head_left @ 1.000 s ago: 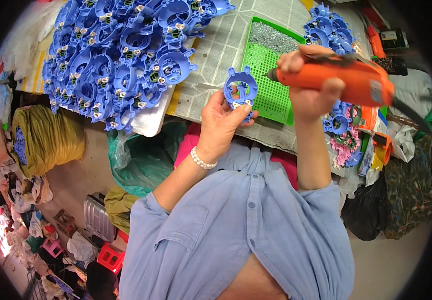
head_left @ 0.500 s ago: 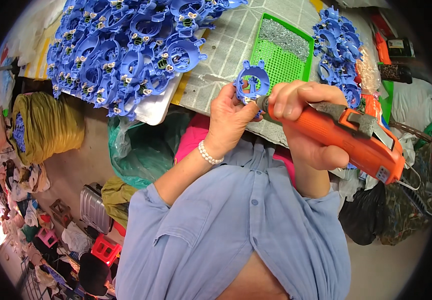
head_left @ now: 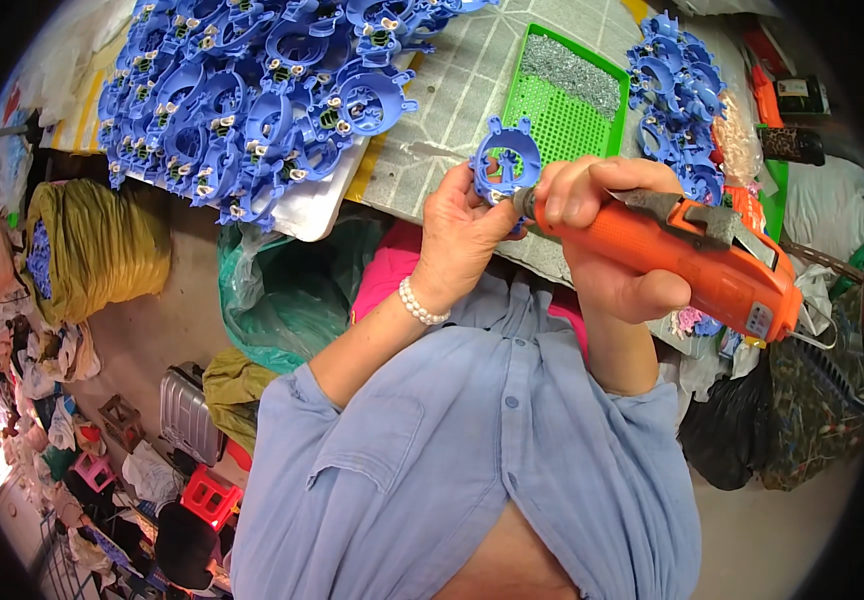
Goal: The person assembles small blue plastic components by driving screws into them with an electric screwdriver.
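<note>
Between the fingers of my left hand (head_left: 460,232) is a blue plastic ring-shaped part (head_left: 508,165), held upright near the table's front edge. My right hand (head_left: 607,235) is wrapped round an orange electric screwdriver (head_left: 687,262). Its tip meets the lower part of the blue ring, beside my left thumb; fingers partly hide the contact, and I cannot make out a screw there. Just beyond the ring, a green perforated tray (head_left: 564,122) holds a heap of small silver screws (head_left: 574,80) at its far end.
A large pile of similar blue parts (head_left: 252,110) covers a white board (head_left: 324,205) at the left. More blue parts (head_left: 672,110) lie right of the tray. An open green plastic bag (head_left: 287,290) is below the table's front edge; a yellow sack (head_left: 97,250) stands farther left.
The screwdriver's rear end has swung slightly up and left, while its tip stays at the blue part. The ring has tilted a little; both hands keep their hold.
</note>
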